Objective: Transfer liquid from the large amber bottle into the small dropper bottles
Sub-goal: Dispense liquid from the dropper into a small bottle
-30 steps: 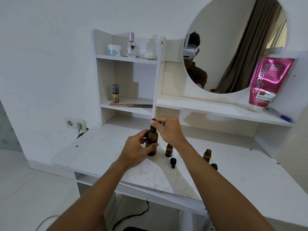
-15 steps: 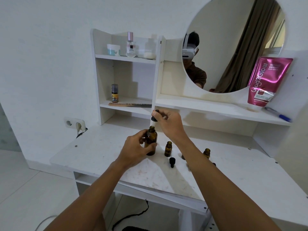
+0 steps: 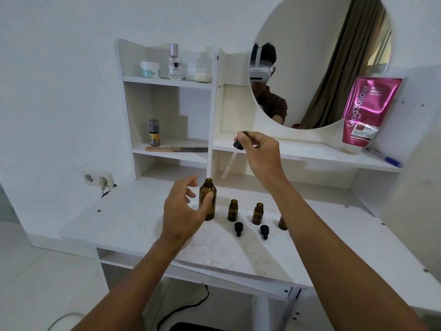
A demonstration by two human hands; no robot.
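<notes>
My right hand (image 3: 260, 154) pinches the black rubber bulb of the glass dropper pipette (image 3: 232, 156) between thumb and fingers; the clear stem hangs tilted down and to the left, its tip above and just right of the open mouth of the large amber glass bottle (image 3: 208, 201). That bottle stands upright on the white desk top (image 3: 133, 216). My left hand (image 3: 185, 211) is loosely open beside it, fingers curled around the near side, the thumb touching or nearly touching the glass; I cannot tell whether it grips.

To the right of the large bottle stand two small amber dropper bottles, uncapped: the nearer small bottle (image 3: 232, 210) and the second small bottle (image 3: 258, 213). A black dropper cap (image 3: 238, 228) lies in front of the first and another black cap (image 3: 264, 231) in front of the second. A third small bottle (image 3: 282, 222) is mostly hidden behind my right forearm.

Procedure, as I judge it: the pipette is clear of the source, so the next stop is the nearer small bottle.
1. Keep bulb pressure constant in transit; any squeeze loses liquid.
2. Bring the stem vertical before descending.
3. Centre the tip over the narrow neck, then lower it inside.
4. Steady that small bottle with the left hand; it tips easily.
5. Squeeze slowly.

I cannot tell whether the stem carries liquid.
</notes>
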